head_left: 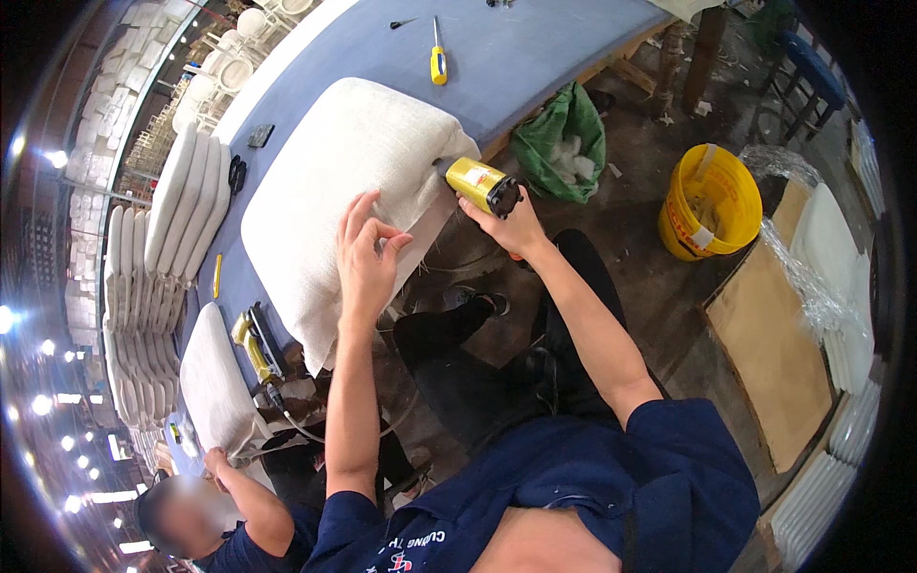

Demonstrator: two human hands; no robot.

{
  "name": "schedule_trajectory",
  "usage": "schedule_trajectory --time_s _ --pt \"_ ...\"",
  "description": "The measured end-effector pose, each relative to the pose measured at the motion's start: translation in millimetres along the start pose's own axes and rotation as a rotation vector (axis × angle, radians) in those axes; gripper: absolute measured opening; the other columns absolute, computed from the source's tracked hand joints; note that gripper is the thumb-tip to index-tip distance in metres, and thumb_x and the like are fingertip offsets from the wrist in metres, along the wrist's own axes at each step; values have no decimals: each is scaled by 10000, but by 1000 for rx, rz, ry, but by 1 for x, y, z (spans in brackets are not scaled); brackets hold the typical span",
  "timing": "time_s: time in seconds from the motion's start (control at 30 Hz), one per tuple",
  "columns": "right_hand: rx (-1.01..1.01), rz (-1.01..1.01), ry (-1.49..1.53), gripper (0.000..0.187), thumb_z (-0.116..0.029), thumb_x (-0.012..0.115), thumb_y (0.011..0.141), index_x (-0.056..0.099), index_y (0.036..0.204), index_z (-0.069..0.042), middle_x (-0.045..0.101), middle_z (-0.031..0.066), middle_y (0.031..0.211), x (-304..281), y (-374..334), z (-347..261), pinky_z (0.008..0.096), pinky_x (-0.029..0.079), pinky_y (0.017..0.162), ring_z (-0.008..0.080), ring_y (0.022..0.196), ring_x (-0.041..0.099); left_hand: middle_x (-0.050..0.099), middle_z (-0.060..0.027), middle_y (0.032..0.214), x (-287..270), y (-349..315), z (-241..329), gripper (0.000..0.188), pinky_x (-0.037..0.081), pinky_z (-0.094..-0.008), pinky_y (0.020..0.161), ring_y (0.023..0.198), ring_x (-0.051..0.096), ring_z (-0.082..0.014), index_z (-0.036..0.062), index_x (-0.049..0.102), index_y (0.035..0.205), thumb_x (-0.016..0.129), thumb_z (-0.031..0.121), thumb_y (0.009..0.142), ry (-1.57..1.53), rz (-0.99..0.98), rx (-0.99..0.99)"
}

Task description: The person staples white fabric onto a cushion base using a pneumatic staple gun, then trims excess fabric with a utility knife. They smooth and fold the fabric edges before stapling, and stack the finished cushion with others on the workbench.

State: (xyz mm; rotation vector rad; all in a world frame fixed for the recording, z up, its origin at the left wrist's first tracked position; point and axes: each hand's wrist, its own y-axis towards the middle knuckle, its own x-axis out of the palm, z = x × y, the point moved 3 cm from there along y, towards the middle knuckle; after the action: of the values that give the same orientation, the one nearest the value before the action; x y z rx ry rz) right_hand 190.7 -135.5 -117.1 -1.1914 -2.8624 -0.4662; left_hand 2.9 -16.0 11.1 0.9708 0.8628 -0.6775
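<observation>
A large cushion [344, 153] covered in off-white fabric lies on the blue-topped table [521, 57] in front of me. Loose cloth hangs down at its near edge. My right hand [516, 227] grips a yellow and black staple gun [475, 181], whose nose meets the fabric at the cushion's right corner. Over the near side of the cushion is my left hand [367, 253], empty, with its fingers apart and slightly bent. Whether its fingertips touch the cloth I cannot tell.
A yellow screwdriver [438, 62] lies toward the far side. Left are stacked cushions [186, 201], another staple gun [256, 349] with a hose, and a co-worker's hand [218, 463] at a smaller cushion [212, 377]. Rightward stand a green sack [544, 143] and yellow bucket [683, 215].
</observation>
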Motion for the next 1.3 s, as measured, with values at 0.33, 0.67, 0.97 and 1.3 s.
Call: schedule_trajectory --time_s 0.33,0.67,0.97,1.3 --pt "-83 -13 53 266 -167 829 885 763 1059 24 805 133 970 17 -9 10 341 586 812 196 859 773 345 -131 1722 25 150 -81 509 164 -683 1255 1587 261 -452 293 526 1570 355 471 1125 232 -130 -122" --pt "-159 56 -18 233 -144 813 879 769 1025 32 808 122 934 12 -15 7 327 586 797 177 833 776 318 -103 1737 51 80 -29 549 166 -818 1174 1578 222 -525 407 319 1667 309 532 1133 555 -48 -46" --pt "-185 47 16 251 -119 809 879 771 1085 18 815 121 992 30 -32 10 312 595 839 199 894 794 371 -141 1674 61 36 -3 677 315 -752 1152 1493 375 -469 394 308 1668 603 353 1060 698 73 66" --pt "-244 -95 -57 227 -108 807 889 774 1090 -7 813 110 993 34 -32 1 330 579 862 190 918 781 288 -209 1690 56 34 -2 968 286 -793 1131 1508 311 -520 312 259 1688 732 88 874 668 -34 91"
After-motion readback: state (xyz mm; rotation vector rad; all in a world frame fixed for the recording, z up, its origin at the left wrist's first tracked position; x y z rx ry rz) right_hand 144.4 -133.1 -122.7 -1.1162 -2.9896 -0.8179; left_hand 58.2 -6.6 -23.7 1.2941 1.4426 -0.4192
